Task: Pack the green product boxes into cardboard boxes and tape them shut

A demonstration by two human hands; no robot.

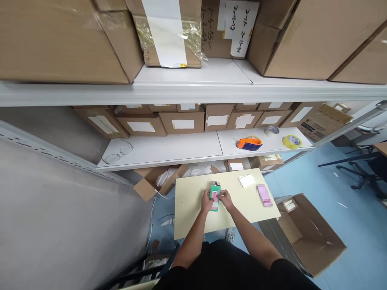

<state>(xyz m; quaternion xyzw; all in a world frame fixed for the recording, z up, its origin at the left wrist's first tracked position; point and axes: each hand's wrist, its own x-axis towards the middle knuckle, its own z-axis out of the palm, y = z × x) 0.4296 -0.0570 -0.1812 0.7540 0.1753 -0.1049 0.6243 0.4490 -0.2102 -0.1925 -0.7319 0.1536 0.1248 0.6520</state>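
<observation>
A small green and pink box (pixel 215 195) stands out over the pale yellow table (pixel 190 217), its far end showing a dark and white opening or flap. On its left side my left hand (pixel 207 201) is closed around the edge. My right hand (pixel 225 199) grips the right side, with the thumb on the pink front. To the right of my hands lie a small stack of white cards or papers (pixel 247 181) and a pink item (pixel 264 195) that looks pixelated.
Behind the table, a white shelf (pixel 163 149) holds glasses (pixel 117 154), an orange and blue tape dispenser (pixel 249 143), tape rolls (pixel 292 141) and cardboard boxes (pixel 182 122). Open cartons stand left (pixel 146 189) and right (pixel 320 237) of the table.
</observation>
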